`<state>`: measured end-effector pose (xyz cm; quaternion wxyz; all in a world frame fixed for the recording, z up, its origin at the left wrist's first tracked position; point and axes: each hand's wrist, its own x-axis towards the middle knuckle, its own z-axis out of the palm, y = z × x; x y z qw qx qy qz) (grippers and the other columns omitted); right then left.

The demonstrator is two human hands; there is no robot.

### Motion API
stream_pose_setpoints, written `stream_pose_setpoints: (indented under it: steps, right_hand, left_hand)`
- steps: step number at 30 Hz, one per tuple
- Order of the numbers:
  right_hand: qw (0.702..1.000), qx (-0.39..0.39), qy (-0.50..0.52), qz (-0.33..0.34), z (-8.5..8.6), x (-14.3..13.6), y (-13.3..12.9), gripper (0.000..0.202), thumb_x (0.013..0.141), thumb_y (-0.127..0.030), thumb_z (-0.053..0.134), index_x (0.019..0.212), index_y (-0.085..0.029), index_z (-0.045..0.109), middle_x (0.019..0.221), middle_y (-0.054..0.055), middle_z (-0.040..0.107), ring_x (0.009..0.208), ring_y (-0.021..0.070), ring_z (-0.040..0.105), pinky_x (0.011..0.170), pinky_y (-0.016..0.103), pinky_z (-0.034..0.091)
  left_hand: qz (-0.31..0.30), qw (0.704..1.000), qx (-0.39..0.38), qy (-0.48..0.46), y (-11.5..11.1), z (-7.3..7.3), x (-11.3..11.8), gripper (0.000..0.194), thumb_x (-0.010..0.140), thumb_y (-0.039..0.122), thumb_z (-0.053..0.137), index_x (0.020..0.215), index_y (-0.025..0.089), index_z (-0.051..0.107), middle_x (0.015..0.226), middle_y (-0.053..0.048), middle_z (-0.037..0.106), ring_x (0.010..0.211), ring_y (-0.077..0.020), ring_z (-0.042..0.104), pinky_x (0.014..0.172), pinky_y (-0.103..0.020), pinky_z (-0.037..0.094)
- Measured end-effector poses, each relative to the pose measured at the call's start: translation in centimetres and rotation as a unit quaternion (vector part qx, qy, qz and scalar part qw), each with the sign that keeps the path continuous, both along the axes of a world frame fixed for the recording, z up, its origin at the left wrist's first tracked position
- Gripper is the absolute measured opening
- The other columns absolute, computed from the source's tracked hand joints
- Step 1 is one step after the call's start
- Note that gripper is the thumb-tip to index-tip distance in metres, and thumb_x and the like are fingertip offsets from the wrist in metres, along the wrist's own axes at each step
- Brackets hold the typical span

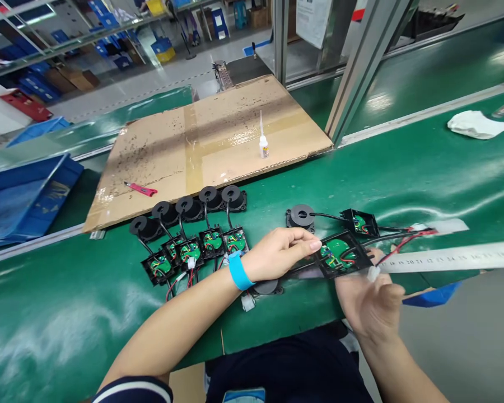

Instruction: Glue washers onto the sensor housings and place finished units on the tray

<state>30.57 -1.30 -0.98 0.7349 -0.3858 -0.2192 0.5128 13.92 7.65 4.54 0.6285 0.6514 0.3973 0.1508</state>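
Note:
My left hand (283, 252), with a blue wristband, pinches the left edge of a black square housing (342, 254) with a green circuit board. Below the housing's right side is my right hand (372, 296), palm up, its fingers partly hidden under the housing beside a white connector (373, 273). Behind the held housing lies another housing (360, 223), joined by a black cable to a round black part (301, 216). A steel ruler (453, 256) lies at the right. Several similar housings with round parts stand in a row at the left (213, 240).
A cardboard sheet (222, 134) lies at the back, carrying a white dropper bottle (264, 146) and a red cutter (141, 189). At the left is a blue bin (25, 196). A metal post (357, 67) rises behind; white tissue (476, 124) lies at the far right.

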Motion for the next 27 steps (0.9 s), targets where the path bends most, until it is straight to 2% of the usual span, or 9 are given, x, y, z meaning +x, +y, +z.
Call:
stream_pose_setpoints:
  steps: [2, 4, 7, 11, 16, 20, 21, 24, 27]
  right_hand:
    - [1.000, -0.005, 0.018, 0.009, -0.2, 0.5, 0.1, 0.055, 0.060, -0.070, 0.095, 0.085, -0.031, 0.066, 0.098, -0.001, 0.065, 0.097, 0.0261, 0.064, 0.091, 0.042, 0.056]
    - [0.999, -0.022, 0.027, 0.037, -0.5, 0.8, 0.1, 0.055, 0.059, -0.067, 0.098, 0.087, -0.032, 0.067, 0.096, -0.002, 0.065, 0.093, 0.0239, 0.065, 0.086, 0.037, 0.057]
    - [0.997, -0.036, 0.028, 0.064, -0.7, 0.8, 0.1, 0.057, 0.061, -0.056, 0.101, 0.103, -0.035, 0.070, 0.095, -0.003, 0.068, 0.087, 0.0197, 0.066, 0.079, 0.030, 0.057]
    - [0.995, -0.077, 0.014, 0.064, -0.7, 1.0, 0.0, 0.057, 0.072, -0.044, 0.097, 0.121, -0.038, 0.070, 0.103, -0.004, 0.071, 0.096, 0.0175, 0.068, 0.090, 0.029, 0.057]
    - [0.994, -0.104, 0.037, 0.023, -0.3, 1.2, 0.1, 0.038, 0.073, -0.035, 0.096, 0.103, -0.036, 0.073, 0.106, -0.006, 0.073, 0.104, 0.0163, 0.067, 0.095, 0.029, 0.057]
    - [0.994, -0.104, 0.026, 0.006, 0.3, 1.0, 0.3, 0.041, 0.068, -0.034, 0.099, 0.099, -0.036, 0.074, 0.103, -0.007, 0.073, 0.101, 0.0144, 0.067, 0.092, 0.025, 0.058]
    - [0.995, -0.101, 0.020, 0.007, 0.4, 1.1, 0.4, 0.041, 0.067, -0.035, 0.100, 0.100, -0.035, 0.075, 0.102, -0.006, 0.073, 0.100, 0.0143, 0.067, 0.091, 0.024, 0.058]
    - [0.996, -0.080, -0.009, 0.032, 0.5, 1.6, 0.5, 0.048, 0.069, -0.040, 0.099, 0.111, -0.036, 0.075, 0.108, -0.003, 0.073, 0.104, 0.0180, 0.068, 0.094, 0.029, 0.059]
    - [0.993, -0.034, -0.064, 0.095, 0.1, 2.9, 0.2, 0.072, 0.068, -0.042, 0.099, 0.133, -0.038, 0.067, 0.124, 0.003, 0.072, 0.118, 0.0265, 0.067, 0.096, 0.039, 0.061]
  left_hand:
    - [-0.017, 1.000, 0.011, -0.003, 0.2, -0.1, 0.1, 0.037, 0.099, 0.047, 0.058, 0.106, 0.013, 0.072, 0.081, -0.001, 0.064, 0.074, -0.0139, 0.052, 0.071, -0.026, 0.041]
    - [-0.034, 0.998, 0.049, -0.005, 0.3, -0.1, 0.3, 0.031, 0.100, 0.042, 0.060, 0.104, 0.015, 0.073, 0.091, -0.003, 0.070, 0.086, -0.0166, 0.059, 0.079, -0.026, 0.045]
    - [-0.065, 0.991, 0.115, 0.002, 0.4, -0.1, 0.7, 0.024, 0.101, 0.037, 0.061, 0.103, 0.018, 0.075, 0.103, -0.005, 0.074, 0.105, -0.0199, 0.062, 0.095, -0.029, 0.047]
    - [-0.109, 0.983, 0.146, 0.021, 0.7, 0.0, 0.4, 0.025, 0.104, 0.040, 0.057, 0.109, 0.020, 0.071, 0.107, -0.005, 0.074, 0.107, -0.0196, 0.062, 0.098, -0.030, 0.047]
    - [-0.170, 0.982, 0.049, 0.067, 2.2, -1.1, -0.9, 0.030, 0.108, 0.038, 0.044, 0.119, 0.018, 0.064, 0.106, -0.005, 0.075, 0.094, -0.0169, 0.067, 0.089, -0.029, 0.049]
    - [-0.263, 0.962, 0.008, 0.072, 3.7, -2.2, -0.5, 0.002, 0.090, 0.019, 0.070, 0.089, 0.018, 0.071, 0.073, 0.004, 0.070, 0.068, -0.0127, 0.059, 0.070, -0.024, 0.045]
    - [-0.271, 0.960, 0.004, 0.064, 3.9, -2.3, -0.2, 0.009, 0.087, 0.015, 0.073, 0.079, 0.018, 0.070, 0.065, 0.005, 0.065, 0.062, -0.0115, 0.055, 0.066, -0.023, 0.042]
    - [-0.279, 0.960, -0.002, 0.038, 4.4, -2.2, 0.6, 0.023, 0.087, 0.013, 0.070, 0.065, 0.018, 0.066, 0.057, 0.006, 0.058, 0.057, -0.0101, 0.050, 0.063, -0.023, 0.040]
    - [-0.296, 0.953, -0.060, -0.021, 4.6, -1.7, 0.7, 0.016, 0.091, 0.017, 0.067, 0.077, 0.018, 0.075, 0.070, 0.003, 0.069, 0.068, -0.0126, 0.061, 0.072, -0.023, 0.047]
